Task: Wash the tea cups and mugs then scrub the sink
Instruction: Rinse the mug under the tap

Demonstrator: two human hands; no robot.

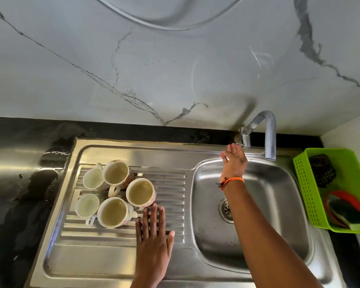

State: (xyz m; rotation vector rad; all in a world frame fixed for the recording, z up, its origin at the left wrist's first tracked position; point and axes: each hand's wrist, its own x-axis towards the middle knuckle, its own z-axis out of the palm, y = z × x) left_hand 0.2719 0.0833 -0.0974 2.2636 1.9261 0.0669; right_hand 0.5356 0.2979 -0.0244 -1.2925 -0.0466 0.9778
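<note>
Several cups and mugs stand grouped on the ribbed steel drainboard (170, 196). Three patterned mugs (140, 192) hold cloudy yellowish liquid, and two small white tea cups (87, 205) stand to their left. My left hand (154, 235) lies flat on the drainboard, fingers together, just right of the nearest mug and holding nothing. My right hand (235, 161), with an orange thread at the wrist, stretches over the sink basin (279, 196) and its fingertips touch the tap handle (244, 141). The spout (270, 138) curves over the basin; no water is running.
A green plastic basket (303, 190) sits right of the sink, holding a dark scrubber (323, 170) and a green-and-yellow sponge (347, 213). Black countertop surrounds the steel unit. A marble-patterned wall rises behind. The drain (227, 208) lies in the basin floor.
</note>
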